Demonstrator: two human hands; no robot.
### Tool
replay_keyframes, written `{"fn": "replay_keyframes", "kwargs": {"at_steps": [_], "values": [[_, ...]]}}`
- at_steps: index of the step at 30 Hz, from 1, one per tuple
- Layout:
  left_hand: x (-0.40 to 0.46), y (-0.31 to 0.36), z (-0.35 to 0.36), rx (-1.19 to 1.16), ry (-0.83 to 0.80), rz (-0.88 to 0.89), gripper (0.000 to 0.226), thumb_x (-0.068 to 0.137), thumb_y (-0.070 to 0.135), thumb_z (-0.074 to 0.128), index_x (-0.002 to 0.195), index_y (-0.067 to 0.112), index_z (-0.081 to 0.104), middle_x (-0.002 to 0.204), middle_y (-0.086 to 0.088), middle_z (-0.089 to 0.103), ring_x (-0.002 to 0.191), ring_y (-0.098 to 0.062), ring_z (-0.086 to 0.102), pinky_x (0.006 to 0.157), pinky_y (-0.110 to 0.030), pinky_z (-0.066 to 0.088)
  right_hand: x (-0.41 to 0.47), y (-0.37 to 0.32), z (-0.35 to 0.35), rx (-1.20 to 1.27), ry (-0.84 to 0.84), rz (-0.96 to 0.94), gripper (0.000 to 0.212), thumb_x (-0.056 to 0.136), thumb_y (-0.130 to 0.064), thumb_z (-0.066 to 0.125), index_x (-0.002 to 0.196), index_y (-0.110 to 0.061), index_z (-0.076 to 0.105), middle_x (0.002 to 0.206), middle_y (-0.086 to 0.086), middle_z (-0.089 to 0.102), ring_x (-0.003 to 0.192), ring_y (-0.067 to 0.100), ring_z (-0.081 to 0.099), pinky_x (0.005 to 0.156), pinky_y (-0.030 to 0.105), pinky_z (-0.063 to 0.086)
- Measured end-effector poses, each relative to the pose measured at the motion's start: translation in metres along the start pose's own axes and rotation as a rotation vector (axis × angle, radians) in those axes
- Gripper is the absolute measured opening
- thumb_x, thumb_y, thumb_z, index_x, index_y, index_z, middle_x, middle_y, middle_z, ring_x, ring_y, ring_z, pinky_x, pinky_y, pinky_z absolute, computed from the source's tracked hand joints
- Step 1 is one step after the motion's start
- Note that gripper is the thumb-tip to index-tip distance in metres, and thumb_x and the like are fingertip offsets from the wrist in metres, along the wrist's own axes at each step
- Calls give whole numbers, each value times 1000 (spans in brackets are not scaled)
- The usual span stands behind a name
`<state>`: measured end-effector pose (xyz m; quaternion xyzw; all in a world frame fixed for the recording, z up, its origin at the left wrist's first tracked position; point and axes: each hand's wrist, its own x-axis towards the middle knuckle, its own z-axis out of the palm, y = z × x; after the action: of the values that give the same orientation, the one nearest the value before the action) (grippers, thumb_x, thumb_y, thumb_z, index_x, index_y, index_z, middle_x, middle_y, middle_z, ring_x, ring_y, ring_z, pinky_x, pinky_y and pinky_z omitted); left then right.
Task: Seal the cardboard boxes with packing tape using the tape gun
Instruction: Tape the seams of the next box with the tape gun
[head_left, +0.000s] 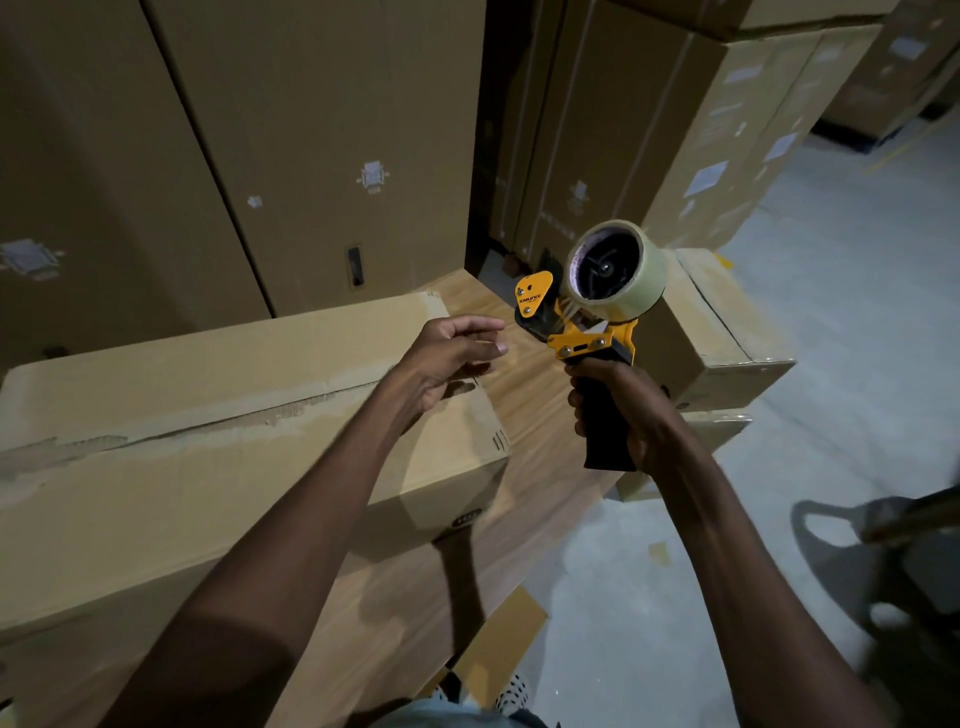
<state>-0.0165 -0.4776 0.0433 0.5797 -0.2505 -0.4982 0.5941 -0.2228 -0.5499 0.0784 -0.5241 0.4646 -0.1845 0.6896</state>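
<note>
Cardboard, plain brown and matt, makes up the box (208, 441) lying long on the wood-grain desk (524, 395) at your left. Its top seam carries a rough, torn strip where old tape has peeled the paper surface; small dark print near its right edge is too small to read.

Your left hand (447, 358) hovers above the box's right end, fingers loosely curled and apart, holding nothing, fingertips pointing towards the tape gun (582, 332).

Your right hand (618, 410) wraps its fingers round the gun's black ribbed grip, holding it upright in the air over the desk's right edge, just beside the left hand and apart from the box. The frame is orange-yellow metal with screw heads; a triangular plate at its front reads "XMUNIX". A glossy clear tape roll (615, 262) sits on a black hub at the top.

Beyond the gun lies a smaller carton (722, 332) on the pale concrete floor (857, 312). Farther back stand tall cartons (311, 130) with white printed symbols and paper labels, unreadable.
</note>
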Motion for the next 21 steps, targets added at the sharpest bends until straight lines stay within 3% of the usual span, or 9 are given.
{"fn": "replay_keyframes", "kwargs": {"at_steps": [2,6,11,15,18,21], "values": [[0,2,1,-50,19,-31,30,87,10,76,116,7,71,114,-9,72,95,-25,74,78,-37,62,-1,-1,-1,-6,12,-8,5,93,-14,63,90,-10,61,66,5,56,53,15,51,53,31,42],[6,6,9,-109,150,-72,38,88,28,78,115,3,69,101,-9,71,75,-20,74,57,-29,60,-3,-3,-3,-8,14,-32,6,94,-13,62,89,-10,60,65,5,55,52,15,50,52,30,42],[14,14,16,-33,189,-97,9,87,5,74,95,10,73,90,-9,75,81,-17,74,62,-27,61,-2,-3,-6,-55,39,-68,9,94,-11,63,85,-10,60,64,4,56,53,15,51,51,30,43],[22,23,19,-38,241,-108,27,87,-9,65,102,13,69,89,-9,74,80,-17,74,66,-30,63,-1,2,-9,-109,50,-119,6,95,-10,63,89,-10,60,67,5,56,56,15,53,51,29,45],[29,28,20,-46,261,-116,31,87,-10,66,108,11,67,91,-11,73,76,-17,74,62,-29,63,0,4,-9,-154,58,-143,4,96,-11,62,93,-8,61,69,5,57,59,15,55,52,28,47],[35,30,20,-29,252,-135,28,87,-9,67,108,9,62,94,-10,72,79,-18,74,69,-30,63,0,4,-10,-196,68,-173,7,96,-11,61,90,-8,60,69,6,56,59,15,55,51,27,47]]}}
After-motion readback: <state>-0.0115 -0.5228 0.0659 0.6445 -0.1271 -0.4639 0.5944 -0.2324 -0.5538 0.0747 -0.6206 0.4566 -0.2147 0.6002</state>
